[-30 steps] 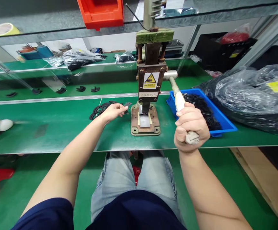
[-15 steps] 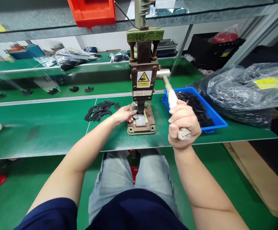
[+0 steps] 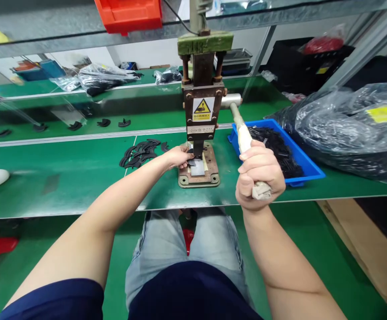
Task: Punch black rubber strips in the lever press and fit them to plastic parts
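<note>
A small hand press [image 3: 202, 106] with a yellow warning label stands on a rusty base [image 3: 198, 177] in the middle of the green bench. My right hand [image 3: 259, 177] is wrapped round the taped end of the press lever [image 3: 240, 125], which slopes down toward me. My left hand [image 3: 179, 156] reaches in from the left and pinches a small black curved part [image 3: 191, 162] on the pale block under the ram. A pile of the same black curved parts [image 3: 140, 153] lies just left of the press.
A blue tray [image 3: 308, 167] of black parts sits right of the press, with big plastic bags [image 3: 353, 124] of black stock beyond it. Behind runs a conveyor strip carrying single black parts [image 3: 104, 122]. A red bin [image 3: 128, 15] sits on the shelf overhead.
My left hand went from the pile of black parts to the press and now holds a part under the ram. My right hand has stayed on the lever.
</note>
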The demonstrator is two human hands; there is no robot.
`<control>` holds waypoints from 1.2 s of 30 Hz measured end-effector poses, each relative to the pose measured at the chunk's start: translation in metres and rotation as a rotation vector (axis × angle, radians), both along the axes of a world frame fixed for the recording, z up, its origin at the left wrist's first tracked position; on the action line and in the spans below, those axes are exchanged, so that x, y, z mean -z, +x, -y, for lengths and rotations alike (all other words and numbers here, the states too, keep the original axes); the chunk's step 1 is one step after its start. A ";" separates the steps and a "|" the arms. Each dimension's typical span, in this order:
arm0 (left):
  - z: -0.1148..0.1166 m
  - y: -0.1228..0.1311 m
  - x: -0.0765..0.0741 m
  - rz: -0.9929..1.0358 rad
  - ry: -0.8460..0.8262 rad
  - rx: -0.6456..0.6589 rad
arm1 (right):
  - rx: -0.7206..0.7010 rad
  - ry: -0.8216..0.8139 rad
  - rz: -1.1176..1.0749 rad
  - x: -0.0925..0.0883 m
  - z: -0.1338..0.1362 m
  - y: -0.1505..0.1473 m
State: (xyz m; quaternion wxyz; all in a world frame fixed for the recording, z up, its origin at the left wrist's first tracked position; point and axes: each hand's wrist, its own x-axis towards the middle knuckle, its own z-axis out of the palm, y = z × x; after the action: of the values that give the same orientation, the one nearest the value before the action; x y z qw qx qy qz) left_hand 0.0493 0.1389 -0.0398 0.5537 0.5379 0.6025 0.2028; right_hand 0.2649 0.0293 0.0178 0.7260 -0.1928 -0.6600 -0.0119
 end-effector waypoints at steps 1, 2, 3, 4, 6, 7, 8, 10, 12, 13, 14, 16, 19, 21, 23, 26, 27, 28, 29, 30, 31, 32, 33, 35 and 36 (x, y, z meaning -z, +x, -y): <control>0.002 0.001 0.000 -0.010 0.003 -0.001 | -0.002 -0.009 0.007 0.000 0.000 0.001; 0.004 0.001 0.001 -0.016 0.012 0.001 | -0.005 -0.013 0.014 -0.001 0.000 0.001; 0.006 0.000 0.002 -0.008 0.027 0.015 | -0.006 -0.013 0.020 -0.001 0.000 0.002; 0.008 -0.004 0.002 0.021 0.051 0.047 | -0.003 -0.012 0.024 -0.001 0.000 0.003; 0.008 -0.017 0.004 0.115 0.134 0.137 | 0.004 -0.005 0.031 -0.001 -0.001 0.004; 0.006 -0.029 0.006 0.141 0.196 0.168 | 0.005 -0.001 0.034 0.000 -0.001 0.004; 0.001 -0.042 0.008 0.123 0.275 0.170 | 0.006 0.004 0.036 0.000 -0.002 0.004; -0.013 -0.075 0.013 -0.066 0.443 0.090 | 0.009 0.013 0.032 0.000 -0.003 0.004; -0.031 -0.107 0.020 -0.370 0.559 0.036 | 0.013 0.013 0.030 0.001 -0.003 0.004; -0.040 -0.120 0.023 -0.510 0.590 0.058 | 0.014 0.012 0.028 0.001 -0.004 0.004; -0.048 -0.131 0.026 -0.626 0.608 0.113 | 0.012 0.012 0.027 0.001 -0.004 0.004; -0.063 -0.142 0.030 -0.790 0.628 0.269 | 0.008 0.019 0.029 0.002 -0.005 0.004; -0.078 -0.138 0.031 -0.947 0.611 0.486 | 0.018 0.022 0.022 0.003 -0.005 0.005; -0.085 -0.128 0.028 -1.011 0.584 0.604 | 0.026 0.014 0.032 0.002 -0.005 0.006; -0.090 -0.119 0.023 -1.057 0.577 0.687 | 0.031 0.003 0.045 0.002 -0.005 0.007; -0.092 -0.110 0.014 -1.140 0.634 0.752 | 0.036 0.001 0.044 0.002 -0.004 0.007; -0.091 -0.108 0.010 -1.168 0.670 0.766 | 0.038 0.003 0.041 0.002 -0.004 0.007; -0.090 -0.107 0.007 -1.192 0.710 0.779 | 0.040 0.003 0.037 0.002 -0.004 0.006; -0.089 -0.106 0.004 -1.210 0.751 0.791 | 0.041 0.003 0.032 0.002 -0.004 0.006; -0.087 -0.106 0.001 -1.221 0.790 0.802 | 0.042 0.003 0.026 0.002 -0.004 0.005; -0.085 -0.106 -0.001 -1.223 0.822 0.808 | 0.043 0.004 0.021 0.002 -0.004 0.005; -0.083 -0.107 -0.002 -1.213 0.844 0.808 | 0.044 0.006 0.017 0.002 -0.005 0.004; -0.082 -0.109 -0.003 -1.188 0.858 0.792 | 0.045 0.008 0.017 0.003 -0.005 0.004; -0.077 -0.113 -0.003 -1.080 0.863 0.702 | 0.051 0.012 0.014 0.003 -0.006 0.004; -0.074 -0.114 -0.003 -0.994 0.860 0.625 | 0.053 0.013 0.013 0.003 -0.007 0.004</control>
State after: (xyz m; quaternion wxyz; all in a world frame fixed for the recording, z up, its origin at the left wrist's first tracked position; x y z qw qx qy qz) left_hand -0.0651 0.2130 -0.0368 -0.0137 0.8836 0.4679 -0.0143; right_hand 0.2690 0.0360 0.0147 0.7225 -0.2054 -0.6591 -0.0368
